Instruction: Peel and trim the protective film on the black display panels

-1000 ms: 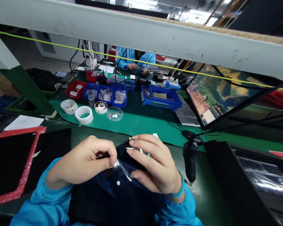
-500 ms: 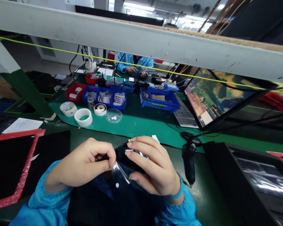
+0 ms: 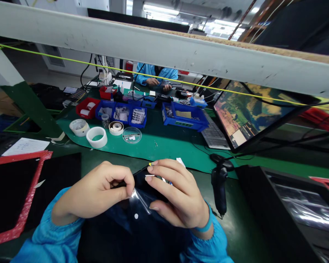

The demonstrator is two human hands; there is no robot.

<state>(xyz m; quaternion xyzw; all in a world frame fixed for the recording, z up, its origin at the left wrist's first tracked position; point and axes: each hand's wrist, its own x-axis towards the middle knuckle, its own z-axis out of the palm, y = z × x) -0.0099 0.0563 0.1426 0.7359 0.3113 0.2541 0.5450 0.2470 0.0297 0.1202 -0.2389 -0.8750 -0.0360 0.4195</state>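
A glossy black panel (image 3: 140, 178) is held in front of me, with a clear plastic film (image 3: 141, 201) over its near part. My left hand (image 3: 105, 190) is closed, thumb and forefinger pinching the film's edge. My right hand (image 3: 178, 193) grips the panel from the right, fingers curved over its upper side and thumb lower down. Beside its fingertips show a small yellow tab (image 3: 150, 164) and white strips. A white round dot (image 3: 136, 216) sits on the dark surface below the film. My palms hide much of the panel.
Tape rolls (image 3: 97, 137), a clear round dish (image 3: 132, 135) and blue parts bins (image 3: 185, 116) stand on the green mat (image 3: 164, 146). A black handheld tool (image 3: 219, 186) lies right, near a monitor (image 3: 244, 109). Left is a red-edged panel (image 3: 30, 197). A co-worker (image 3: 156, 73) sits opposite.
Both hands keep the same hold on the film and the panel. The view has shifted very slightly; nothing else has visibly moved.
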